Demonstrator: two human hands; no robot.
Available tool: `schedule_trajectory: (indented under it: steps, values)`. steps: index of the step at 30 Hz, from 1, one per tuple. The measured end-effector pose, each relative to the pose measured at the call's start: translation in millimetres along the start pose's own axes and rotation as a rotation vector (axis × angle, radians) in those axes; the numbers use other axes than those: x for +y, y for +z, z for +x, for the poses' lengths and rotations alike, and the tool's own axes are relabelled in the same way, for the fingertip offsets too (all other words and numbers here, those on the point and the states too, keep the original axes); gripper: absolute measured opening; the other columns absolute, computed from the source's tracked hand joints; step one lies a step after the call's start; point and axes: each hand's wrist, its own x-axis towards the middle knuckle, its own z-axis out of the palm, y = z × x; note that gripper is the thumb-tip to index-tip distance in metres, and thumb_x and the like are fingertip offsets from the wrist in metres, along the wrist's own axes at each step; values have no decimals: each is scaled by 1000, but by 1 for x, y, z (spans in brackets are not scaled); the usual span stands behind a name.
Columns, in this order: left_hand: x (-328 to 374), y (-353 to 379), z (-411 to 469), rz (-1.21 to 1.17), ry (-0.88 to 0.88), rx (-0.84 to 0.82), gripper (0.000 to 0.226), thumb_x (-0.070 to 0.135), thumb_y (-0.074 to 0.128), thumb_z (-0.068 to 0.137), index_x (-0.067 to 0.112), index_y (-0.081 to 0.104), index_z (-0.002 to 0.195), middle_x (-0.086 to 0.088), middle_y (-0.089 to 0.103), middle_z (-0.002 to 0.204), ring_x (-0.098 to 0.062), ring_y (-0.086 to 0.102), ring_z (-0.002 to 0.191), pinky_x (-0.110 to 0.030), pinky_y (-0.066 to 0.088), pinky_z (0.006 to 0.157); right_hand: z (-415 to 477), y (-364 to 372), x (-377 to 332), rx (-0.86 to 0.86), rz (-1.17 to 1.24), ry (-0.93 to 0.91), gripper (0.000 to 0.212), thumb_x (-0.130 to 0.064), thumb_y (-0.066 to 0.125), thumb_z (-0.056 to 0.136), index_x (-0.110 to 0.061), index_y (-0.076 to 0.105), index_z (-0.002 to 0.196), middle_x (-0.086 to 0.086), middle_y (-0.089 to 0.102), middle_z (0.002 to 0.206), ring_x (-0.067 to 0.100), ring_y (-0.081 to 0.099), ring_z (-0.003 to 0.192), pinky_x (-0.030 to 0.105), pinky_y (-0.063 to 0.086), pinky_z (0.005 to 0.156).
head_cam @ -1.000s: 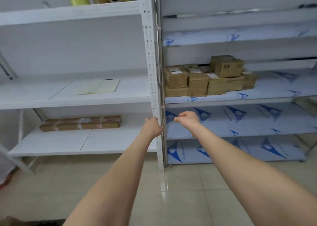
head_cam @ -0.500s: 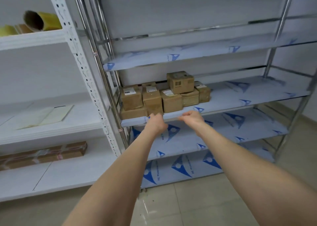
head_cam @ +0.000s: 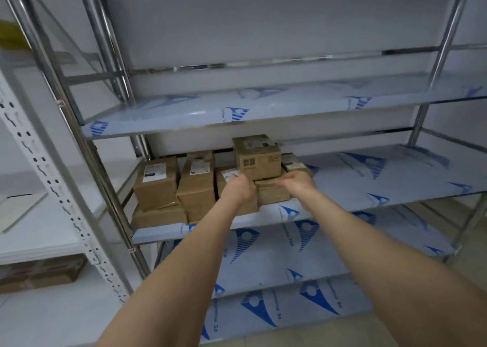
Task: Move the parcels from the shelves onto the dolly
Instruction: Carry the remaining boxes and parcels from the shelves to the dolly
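Note:
Several brown cardboard parcels sit in a cluster on the middle metal shelf. One small parcel is stacked on top of the others. My left hand is at the lower left of that top parcel, fingers curled, in front of a labelled parcel. My right hand is at its lower right, fingers bent over a low parcel. I cannot tell whether either hand touches a parcel. Two taller parcels stand to the left. No dolly is in view.
The steel rack has film-covered shelves above and below. A white perforated upright of the neighbouring rack stands left, with a long flat parcel on its low shelf. Tiled floor lies below.
I have moved closer and to the right, facing the steel rack. Both hands rose from below the shelf edge up to the parcels, flanking the top one.

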Motion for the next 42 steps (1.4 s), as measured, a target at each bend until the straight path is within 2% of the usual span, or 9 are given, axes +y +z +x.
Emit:
schedule_trajectory:
  steps: [3,10,19,26,30,34,36,39,42]
  values:
    - [3,7,45,11,-25,8,49,22,49,91,11,44,138,-16,36,147,-30,43,126,-35,40,99,41,-7,-2,-25,37,14,51,-26,66,91,-9,50,137,10,51,140,26,49,127,35,40,102]
    - [14,6,102,-138,-227,92,59,24,53,95,4,29,144,-20,30,148,-35,40,131,-43,39,104,124,-7,-1,-137,77,19,66,-38,60,94,-13,33,149,11,41,149,30,42,134,44,37,108]
    - [39,19,148,-419,-461,240,67,36,66,85,5,39,138,-11,53,132,-29,53,119,-40,47,98,218,-6,0,-328,150,36,86,-42,63,91,-12,12,154,12,23,158,33,27,143,47,29,112]
    - [49,34,165,-623,-547,313,72,47,69,69,4,54,125,-10,62,119,-26,59,108,-40,51,94,250,-6,9,-423,187,54,79,-48,62,90,-7,28,149,14,36,151,33,38,136,45,36,107]
    - [56,30,144,-699,-569,365,33,32,65,85,8,60,108,-8,63,103,-20,59,89,-30,50,75,247,-6,10,-353,204,67,81,-53,61,88,-6,29,147,15,42,145,34,45,130,45,41,101]
    - [50,30,119,-754,-613,388,40,34,64,87,5,55,115,-10,63,100,-16,56,75,-27,47,63,232,-6,18,-357,224,100,78,-58,60,86,-7,39,142,15,53,134,33,55,116,41,48,87]
    - [48,31,105,-768,-640,404,35,31,64,87,5,59,111,-11,66,98,-16,56,73,-26,46,59,221,-5,24,-373,236,115,74,-55,62,86,-7,42,139,14,56,130,32,57,112,38,47,78]
    - [48,33,87,-746,-669,406,22,26,62,88,8,60,100,-10,63,95,-16,54,70,-27,44,58,207,-5,32,-422,273,159,61,-43,68,87,-5,50,131,13,58,128,31,57,113,39,47,83]
    - [47,38,72,-747,-688,385,31,27,61,90,6,54,110,-10,61,98,-16,55,69,-29,47,57,191,-9,38,-497,291,198,50,-34,72,86,-6,57,124,8,62,115,28,60,102,35,49,74]
